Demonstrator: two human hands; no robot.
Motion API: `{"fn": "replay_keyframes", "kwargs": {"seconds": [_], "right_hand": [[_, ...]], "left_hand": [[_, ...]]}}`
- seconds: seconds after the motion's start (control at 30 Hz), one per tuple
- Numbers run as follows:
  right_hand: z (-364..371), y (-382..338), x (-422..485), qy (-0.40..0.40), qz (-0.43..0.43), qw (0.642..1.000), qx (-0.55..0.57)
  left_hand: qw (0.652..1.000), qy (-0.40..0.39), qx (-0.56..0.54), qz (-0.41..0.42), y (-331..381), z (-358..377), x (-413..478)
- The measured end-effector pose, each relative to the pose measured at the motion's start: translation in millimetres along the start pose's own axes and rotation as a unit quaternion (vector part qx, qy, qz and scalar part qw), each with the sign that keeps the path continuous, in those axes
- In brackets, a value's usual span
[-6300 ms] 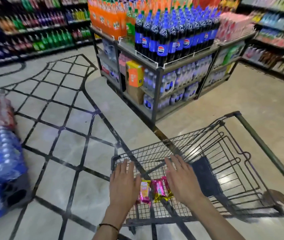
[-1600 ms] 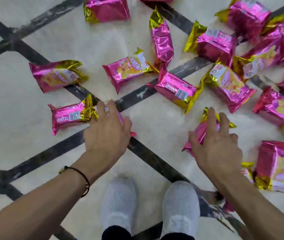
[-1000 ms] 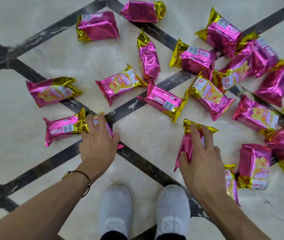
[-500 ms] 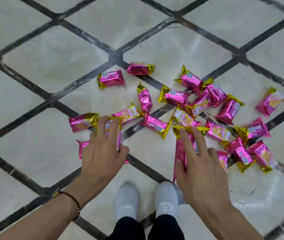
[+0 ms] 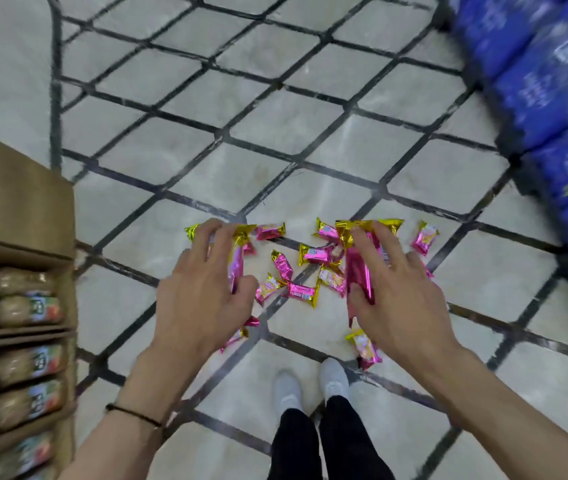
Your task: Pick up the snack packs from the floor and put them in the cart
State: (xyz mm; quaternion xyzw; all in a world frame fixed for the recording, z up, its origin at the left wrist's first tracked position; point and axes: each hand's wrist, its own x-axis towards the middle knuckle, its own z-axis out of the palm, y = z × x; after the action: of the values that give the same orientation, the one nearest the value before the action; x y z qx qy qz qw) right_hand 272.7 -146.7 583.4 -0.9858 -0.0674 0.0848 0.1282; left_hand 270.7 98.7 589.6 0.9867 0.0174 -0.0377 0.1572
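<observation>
Pink foil: your left hand [image 5: 203, 306] clutches one snack pack [image 5: 236, 271], your right hand [image 5: 402, 306] a second snack pack [image 5: 358, 271]; their printing is too blurred to read.

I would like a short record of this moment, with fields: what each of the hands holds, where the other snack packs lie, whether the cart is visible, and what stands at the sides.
left hand: grips one pink and gold snack pack
right hand: grips a second snack pack
floor: many loose packs scattered ahead of the white shoes
cart: not in view
left edge: cardboard boxes with packaged goods
top right: blue wrapped bundles, blurred
</observation>
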Motion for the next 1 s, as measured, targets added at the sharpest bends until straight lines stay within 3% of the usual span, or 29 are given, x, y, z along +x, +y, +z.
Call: {"fn": "replay_keyframes", "kwargs": {"seconds": [0.17,0.43,0.77,1.0], "right_hand": [[-90,-23,-26,0.028,0.008,1.0,-0.006],[-178,-29,-62,0.071,-0.017,0.997,0.011],[-216,-12,-99,0.101,-0.017,0.994,0.026],[-224,-2,-139,0.115,0.043,0.992,0.003]], "left_hand": [[0.999,0.034,-0.031,0.009,33,-91,-28],[0.995,0.086,-0.047,-0.012,84,-169,-63],[0.987,0.119,-0.104,-0.017,121,-196,-101],[0.988,0.075,-0.127,0.055,141,-184,-97]]}}
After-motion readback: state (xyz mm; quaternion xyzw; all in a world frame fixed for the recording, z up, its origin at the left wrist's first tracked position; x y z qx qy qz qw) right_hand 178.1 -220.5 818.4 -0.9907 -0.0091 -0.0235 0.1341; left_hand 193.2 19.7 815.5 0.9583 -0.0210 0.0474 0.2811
